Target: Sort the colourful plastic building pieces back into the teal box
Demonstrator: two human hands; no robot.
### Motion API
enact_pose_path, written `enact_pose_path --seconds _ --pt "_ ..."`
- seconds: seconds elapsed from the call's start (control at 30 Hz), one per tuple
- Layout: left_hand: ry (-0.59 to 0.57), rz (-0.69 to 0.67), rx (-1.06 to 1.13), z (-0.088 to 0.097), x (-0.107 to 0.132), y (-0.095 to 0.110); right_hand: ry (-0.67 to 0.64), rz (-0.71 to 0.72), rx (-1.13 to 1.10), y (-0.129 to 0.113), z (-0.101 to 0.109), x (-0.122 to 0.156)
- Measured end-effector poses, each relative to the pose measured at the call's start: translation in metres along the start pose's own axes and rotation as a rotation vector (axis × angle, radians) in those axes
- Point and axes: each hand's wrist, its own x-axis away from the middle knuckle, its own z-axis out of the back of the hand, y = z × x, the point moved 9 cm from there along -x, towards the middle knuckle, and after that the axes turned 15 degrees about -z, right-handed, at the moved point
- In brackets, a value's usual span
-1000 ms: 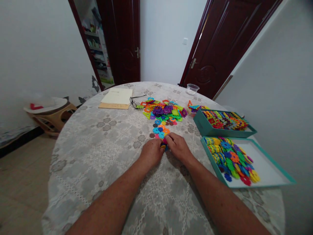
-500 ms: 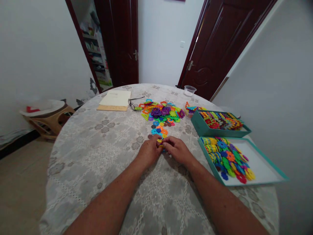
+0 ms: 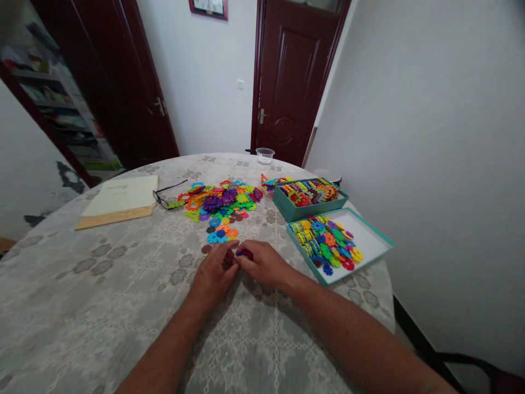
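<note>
Both hands are close together over the middle of the table. In my right hand [image 3: 262, 264], thumb and fingers are pinched on a dark purple and red plastic piece [image 3: 245, 255], which is partly covered by the fingers. My left hand [image 3: 217, 265] is curled beside it with its fingertips by the right hand's; what its fingers hold, if anything, is hidden. Just beyond the hands lie a few joined notched discs: light blue ones [image 3: 212, 238], an orange one [image 3: 232, 232] and a dark blue one [image 3: 220, 233]. A brown disc [image 3: 205, 249] is near my left fingers.
A heap of colourful notched pieces [image 3: 221, 200] lies farther back. On the right stand a teal box [image 3: 293, 210] packed with pieces and its lid [image 3: 371, 241] holding more. Spectacles [image 3: 162, 201], a paper pad [image 3: 121, 197] and a clear cup [image 3: 265, 154] sit farther away.
My view has swung to the right, so everything sits farther left. Yellow pieces showed between my hands before; now a dark purple and red piece shows at my right fingers.
</note>
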Motion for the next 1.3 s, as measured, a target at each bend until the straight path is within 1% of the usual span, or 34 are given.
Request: enact_pose_path --seconds 0.07,0.13,0.17,0.23,0.27,0.33,0.37,0.43,0.5,0.53,0.57,0.63,0.7,0.73,0.8,0.87,0.97,1.03,1.13,1.3 --pt "-0.023 -0.025 -0.048 0.003 0.0 0.007 0.05 -0.021 0.036 0.001 0.021 0.008" --pt "-0.066 -0.051 -0.112 0.005 0.001 0.012 0.141 -0.025 0.075 0.006 0.052 0.017" --pt "-0.099 -0.06 -0.149 0.004 0.003 0.013 0.208 -0.018 0.099 0.01 0.07 0.022" --pt "-0.185 -0.057 -0.225 0.0 0.007 0.011 0.368 -0.028 0.176 0.027 0.108 0.031" --pt "-0.229 -0.044 -0.265 -0.002 0.009 0.008 0.47 -0.043 0.228 0.039 0.126 0.035" --pt "-0.307 -0.02 -0.327 -0.008 0.014 0.002 0.645 -0.081 0.34 0.064 0.154 0.043" --pt "-0.331 -0.015 -0.348 -0.01 0.016 0.001 0.704 -0.097 0.393 0.076 0.163 0.045" --pt "-0.345 -0.019 -0.376 -0.012 0.017 -0.001 0.766 -0.124 0.503 0.096 0.171 0.046" --pt "-0.338 -0.023 -0.387 -0.012 0.016 0.0 0.802 -0.14 0.594 0.105 0.172 0.047" --pt "-0.331 -0.024 -0.386 -0.012 0.016 0.0 0.819 -0.138 0.62 0.105 0.172 0.047" --pt "-0.324 -0.026 -0.381 -0.011 0.016 0.0 0.838 -0.124 0.627 0.102 0.171 0.047" --pt "-0.313 -0.034 -0.366 -0.01 0.015 0.001 0.854 -0.045 0.588 0.086 0.163 0.048" --pt "-0.302 -0.038 -0.358 -0.01 0.013 0.0 0.826 0.083 0.505 0.063 0.146 0.049" --pt "-0.3 -0.04 -0.36 -0.01 0.013 0.0 0.788 0.15 0.46 0.05 0.133 0.049" --pt "-0.297 -0.04 -0.384 -0.01 0.013 -0.003 0.669 0.259 0.386 0.03 0.1 0.05" --pt "-0.301 -0.042 -0.436 -0.012 0.012 -0.005 0.528 0.309 0.348 0.018 0.063 0.05" --pt "-0.325 -0.044 -0.526 -0.015 0.011 -0.009 0.364 0.291 0.332 0.018 0.017 0.046" --pt "-0.333 -0.046 -0.556 -0.016 0.01 -0.009 0.297 0.267 0.329 0.025 -0.003 0.041" --pt "-0.342 -0.067 -0.59 -0.017 0.008 -0.003 0.25 0.251 0.329 0.032 -0.017 0.035" --pt "-0.391 -0.095 -0.626 -0.019 0.007 0.007 0.213 0.25 0.353 0.031 -0.023 0.035"
